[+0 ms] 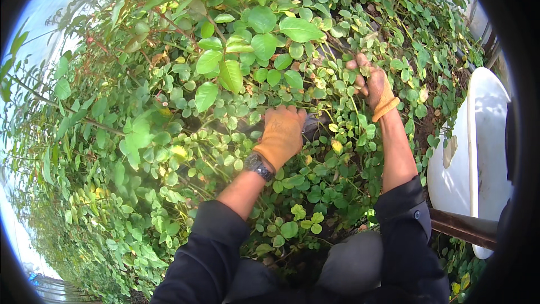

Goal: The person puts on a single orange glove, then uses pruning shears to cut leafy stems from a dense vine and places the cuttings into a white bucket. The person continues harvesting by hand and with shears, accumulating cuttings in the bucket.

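My left hand (281, 135), in an orange glove, reaches down into low green rose-like bushes (315, 194). Its knuckles show, but leaves and the hand itself hide the fingertips. A dark grey patch shows beside it among the leaves. Farther up and to the right is my right hand (371, 83), gloved, with an orange cuff and soiled brownish fingers. Those fingers are curled in among thin stems and small leaves; whatever lies between them is too small to make out. A dark watch (259, 166) circles my left wrist.
A white plastic tub (472, 152) stands at the right, with a brown bar (464, 228) running in front of it. Taller leafy shoots (225, 50) rise ahead of my hands. Pale sheeting (45, 11) slants along the far left. My grey-clad knees (351, 264) are close below.
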